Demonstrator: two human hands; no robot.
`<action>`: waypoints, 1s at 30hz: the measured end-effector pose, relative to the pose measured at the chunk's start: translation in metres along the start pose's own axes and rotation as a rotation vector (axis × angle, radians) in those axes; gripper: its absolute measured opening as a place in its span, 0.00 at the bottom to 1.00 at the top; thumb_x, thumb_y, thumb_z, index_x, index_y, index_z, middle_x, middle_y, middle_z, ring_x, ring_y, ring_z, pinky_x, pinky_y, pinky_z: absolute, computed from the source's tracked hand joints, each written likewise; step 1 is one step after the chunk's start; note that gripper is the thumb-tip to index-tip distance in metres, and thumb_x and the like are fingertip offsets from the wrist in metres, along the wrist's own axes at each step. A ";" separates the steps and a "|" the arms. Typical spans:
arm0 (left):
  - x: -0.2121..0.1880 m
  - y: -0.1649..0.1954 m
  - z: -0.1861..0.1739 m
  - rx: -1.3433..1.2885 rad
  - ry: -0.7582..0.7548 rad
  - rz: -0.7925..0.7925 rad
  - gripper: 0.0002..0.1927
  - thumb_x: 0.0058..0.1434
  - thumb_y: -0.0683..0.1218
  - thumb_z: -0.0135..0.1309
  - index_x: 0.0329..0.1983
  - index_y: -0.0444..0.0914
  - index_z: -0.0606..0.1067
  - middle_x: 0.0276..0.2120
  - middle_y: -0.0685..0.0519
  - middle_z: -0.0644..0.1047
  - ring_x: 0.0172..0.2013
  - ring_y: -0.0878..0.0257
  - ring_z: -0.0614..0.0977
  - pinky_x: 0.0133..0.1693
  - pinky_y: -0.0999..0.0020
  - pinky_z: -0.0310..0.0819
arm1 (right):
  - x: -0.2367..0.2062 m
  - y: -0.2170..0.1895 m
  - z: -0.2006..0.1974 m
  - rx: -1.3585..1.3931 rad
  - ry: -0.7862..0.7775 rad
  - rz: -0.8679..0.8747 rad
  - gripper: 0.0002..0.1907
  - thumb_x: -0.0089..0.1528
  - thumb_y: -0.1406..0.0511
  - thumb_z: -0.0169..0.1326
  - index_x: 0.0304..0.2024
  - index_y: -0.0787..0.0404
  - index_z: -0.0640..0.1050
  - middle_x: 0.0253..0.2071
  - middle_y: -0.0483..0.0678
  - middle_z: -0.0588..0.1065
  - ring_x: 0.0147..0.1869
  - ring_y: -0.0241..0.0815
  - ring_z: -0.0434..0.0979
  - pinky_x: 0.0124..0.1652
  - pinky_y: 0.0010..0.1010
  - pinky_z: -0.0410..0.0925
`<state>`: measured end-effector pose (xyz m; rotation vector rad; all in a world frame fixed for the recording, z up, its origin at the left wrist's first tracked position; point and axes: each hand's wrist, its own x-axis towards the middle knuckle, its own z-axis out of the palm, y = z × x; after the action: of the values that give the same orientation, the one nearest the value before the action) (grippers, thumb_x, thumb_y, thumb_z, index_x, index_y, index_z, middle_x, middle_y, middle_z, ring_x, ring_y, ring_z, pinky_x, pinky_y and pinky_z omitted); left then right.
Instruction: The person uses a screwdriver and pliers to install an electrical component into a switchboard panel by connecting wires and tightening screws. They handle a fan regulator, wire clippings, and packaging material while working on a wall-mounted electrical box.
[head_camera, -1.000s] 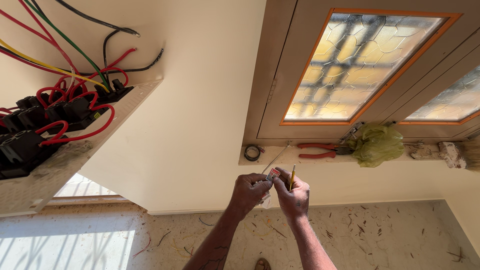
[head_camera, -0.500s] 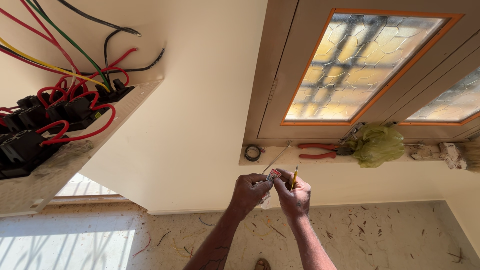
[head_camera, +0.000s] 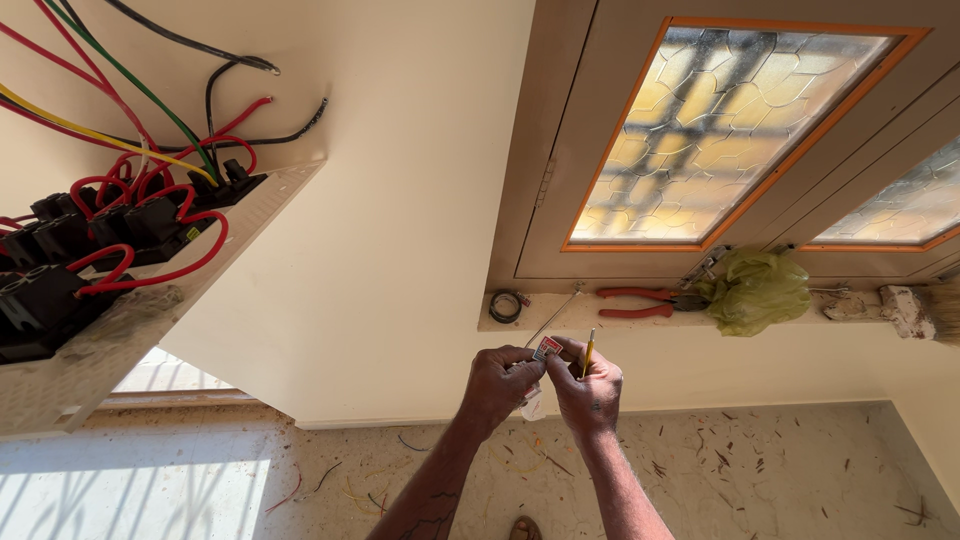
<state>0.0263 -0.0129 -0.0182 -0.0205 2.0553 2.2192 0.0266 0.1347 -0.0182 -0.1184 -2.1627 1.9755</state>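
Small packet: a little white packet with a red patch (head_camera: 546, 349), pinched between both hands just below the middle of the frame; a pale bit of it hangs down between the wrists.
Left hand: the left hand (head_camera: 500, 385) is curled closed, fingertips pressed on the packet's left edge, knuckles turned toward the camera.
Right hand: the right hand (head_camera: 590, 385) is curled too, thumb and forefinger on the packet's right edge, and a yellow-handled screwdriver (head_camera: 588, 353) is tucked in the same fist.
Key relation: the packet sits right between the two hands, touching both, neither one nearer; the hands meet fingertip to fingertip.
Screwdriver axis: nearly upright, tip end pointing up toward the ledge, just right of the packet.
Thin rod: a slim metal wire or rod (head_camera: 553, 318) slants from the left hand up and right to the ledge; whether the hand holds it, I cannot tell.
Ledge: the window ledge (head_camera: 640, 325) runs just above the hands, carrying a coil of wire (head_camera: 506, 305), red-handled pliers (head_camera: 640, 301), a green plastic bag (head_camera: 757, 291) and a brush (head_camera: 925, 310) at far right.
Upper left: an open switch board (head_camera: 120, 250) with black modules and red, yellow, green and black wires, well apart from the hands.
Below: speckled floor (head_camera: 800, 470) strewn with wire offcuts.
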 end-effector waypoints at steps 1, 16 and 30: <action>0.000 0.000 0.000 0.005 0.003 0.007 0.12 0.62 0.45 0.60 0.42 0.32 0.84 0.23 0.58 0.77 0.24 0.74 0.75 0.26 0.75 0.72 | 0.001 0.000 0.000 -0.003 -0.003 -0.002 0.13 0.60 0.70 0.59 0.47 0.67 0.84 0.29 0.41 0.80 0.30 0.23 0.72 0.30 0.17 0.67; 0.003 0.003 -0.001 -0.064 0.002 -0.075 0.12 0.62 0.46 0.61 0.42 0.32 0.84 0.20 0.57 0.75 0.21 0.73 0.72 0.22 0.74 0.67 | 0.004 0.002 0.000 0.069 -0.024 0.007 0.13 0.60 0.70 0.58 0.47 0.67 0.83 0.34 0.43 0.82 0.35 0.24 0.77 0.35 0.17 0.70; 0.006 -0.001 -0.001 0.027 0.032 0.028 0.11 0.61 0.44 0.61 0.42 0.31 0.84 0.23 0.57 0.77 0.24 0.74 0.75 0.25 0.75 0.71 | 0.005 0.002 0.003 -0.005 -0.007 0.037 0.13 0.61 0.69 0.58 0.47 0.65 0.84 0.28 0.39 0.78 0.29 0.23 0.68 0.28 0.18 0.63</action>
<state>0.0204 -0.0138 -0.0202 -0.0256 2.1145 2.2217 0.0206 0.1334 -0.0195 -0.1533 -2.1852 1.9930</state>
